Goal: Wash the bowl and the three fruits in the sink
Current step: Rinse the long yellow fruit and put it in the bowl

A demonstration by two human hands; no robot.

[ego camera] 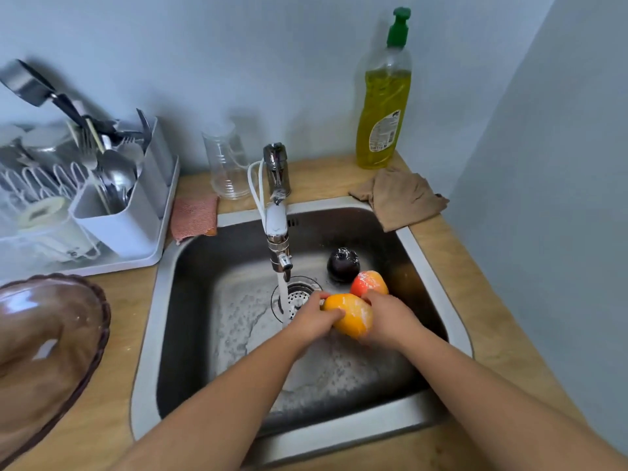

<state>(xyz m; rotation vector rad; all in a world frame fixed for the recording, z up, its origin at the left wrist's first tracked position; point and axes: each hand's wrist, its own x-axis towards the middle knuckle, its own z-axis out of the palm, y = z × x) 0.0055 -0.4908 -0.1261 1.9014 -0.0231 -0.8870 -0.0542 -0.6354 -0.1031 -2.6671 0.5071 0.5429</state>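
Over the steel sink (438, 287), both hands hold a soapy orange-yellow fruit (351, 316) just right of the running water. My left hand (314, 316) grips its left side and my right hand (387, 317) wraps its right side. A red-orange fruit (368, 282) with foam on it lies just behind my right hand. Farther back on the sink floor rests a dark purple fruit (343, 265). The brown glass bowl (51, 351) sits upside down on the wooden counter at the left.
The tap (278, 232) pours water onto the drain strainer (297, 297). A dish rack (85, 205) with cutlery stands at the back left, with a pink sponge (193, 217) and a clear cup (227, 164) beside it. A soap bottle (384, 96) and brown cloth (401, 197) are back right.
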